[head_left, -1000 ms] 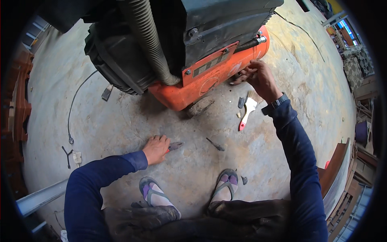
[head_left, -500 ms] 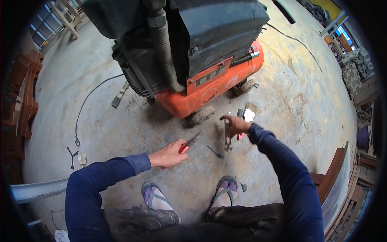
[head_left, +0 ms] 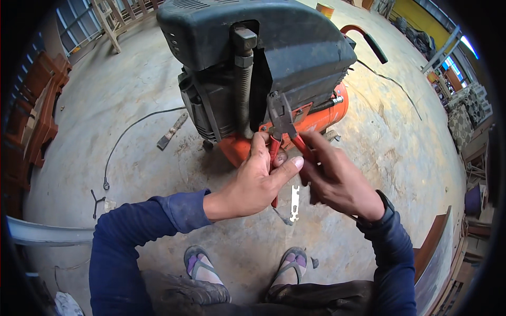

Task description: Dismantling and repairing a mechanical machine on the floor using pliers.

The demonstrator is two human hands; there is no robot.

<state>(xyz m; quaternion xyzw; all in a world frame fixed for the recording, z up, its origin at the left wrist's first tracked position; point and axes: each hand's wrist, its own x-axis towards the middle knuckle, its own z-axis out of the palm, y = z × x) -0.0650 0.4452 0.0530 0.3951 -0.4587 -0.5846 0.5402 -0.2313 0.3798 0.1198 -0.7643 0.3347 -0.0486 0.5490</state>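
Red-handled pliers (head_left: 282,117) are held up in front of the compressor, their metal jaws pointing away from me and the handles spread. My left hand (head_left: 247,184) is closed around the left handle. The right handle is in my right hand (head_left: 342,181), whose fingers are partly hidden and slightly blurred. Beneath my hands, a flat notched wrench (head_left: 295,203) shows against the floor, with a small dark tool (head_left: 284,217) beside it. Beyond the pliers stands an air compressor with a black cover (head_left: 311,58) and an orange tank (head_left: 232,149); my hands hide part of the tank.
A flat scraper-like tool (head_left: 173,131) and a black cable (head_left: 122,125) lie left of the compressor. Brown wooden furniture (head_left: 45,126) lines the left side. A wooden-edged panel (head_left: 435,247) leans at the right. My sandalled feet (head_left: 205,268) are below.
My right hand has let go of the flat wrench and taken hold of the pliers. Both hands have come together, raising the pliers before the compressor. The view has shifted, showing more of the compressor's top.
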